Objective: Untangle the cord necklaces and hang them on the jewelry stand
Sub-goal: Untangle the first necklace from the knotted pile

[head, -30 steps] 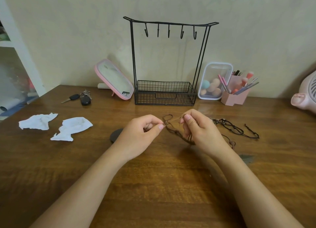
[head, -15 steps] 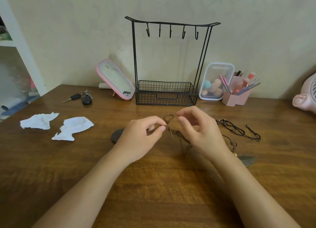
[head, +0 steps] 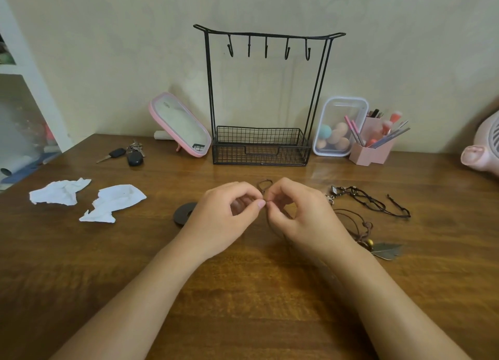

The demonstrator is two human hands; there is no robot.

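- The left hand (head: 226, 219) and right hand (head: 305, 222) meet just above the desk (head: 243, 292), straight in front of the stand (head: 209, 89), with their tips almost touching.
- Both hands pinch the brown cord (head: 348, 211) at one spot between them. The left thumb and forefinger are closed on it, and the right fingers (head: 272, 197) are curled in and nipping it from the other side.
- A small loop (head: 264, 183) of that cord stands up just behind the pinch, on the side towards the stand.
- From the pinch the cord passes under the right hand and trails off to the right. It ends in a heap with a feather pendant (head: 386, 249) beside the right wrist.
- So the cord's long run lies rightward and towards the person. The slack is all on the right hand's side, and nothing of the cord shows to the left of the left hand.
- The black cord (head: 370, 201) lies flat on the desk further right. It is near the brown heap, but whether the two cross there I cannot tell.
- The knot itself is hidden by the fingertips.
- My judgement is that the step in hand is picking the snarl open. The right hand is better placed to draw cord out, while the left anchors the knot.
- All five hooks (head: 266, 47) are bare, and they sit well above and behind the hands.
- A dark disc (head: 182, 214) lies beside the left hand, apart from the cords.
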